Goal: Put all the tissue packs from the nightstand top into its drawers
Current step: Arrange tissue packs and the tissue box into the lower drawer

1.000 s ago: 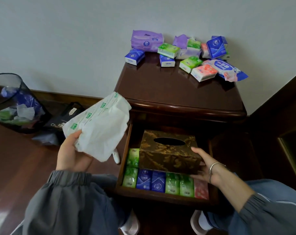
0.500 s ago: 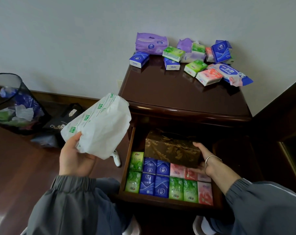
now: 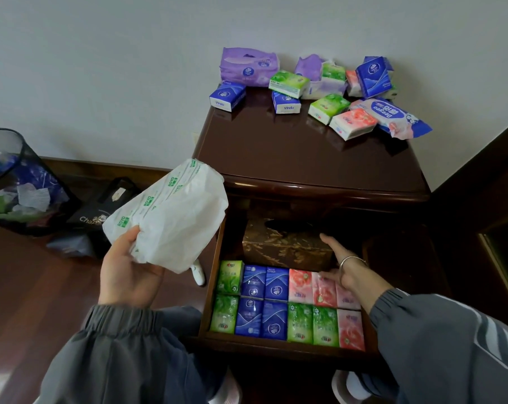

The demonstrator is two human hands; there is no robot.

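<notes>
The tissue box [image 3: 286,246] has slid deeper into the drawer [image 3: 276,344], baring twelve small packs [image 3: 273,319] in two rows. About eleven colourful packs [image 3: 353,119] lie on the nightstand [image 3: 290,158]. The left hand [image 3: 127,275] grasps a crumpled white pack [image 3: 171,217] left of the drawer. The right hand [image 3: 341,266] lies straight-fingered against the box.
</notes>
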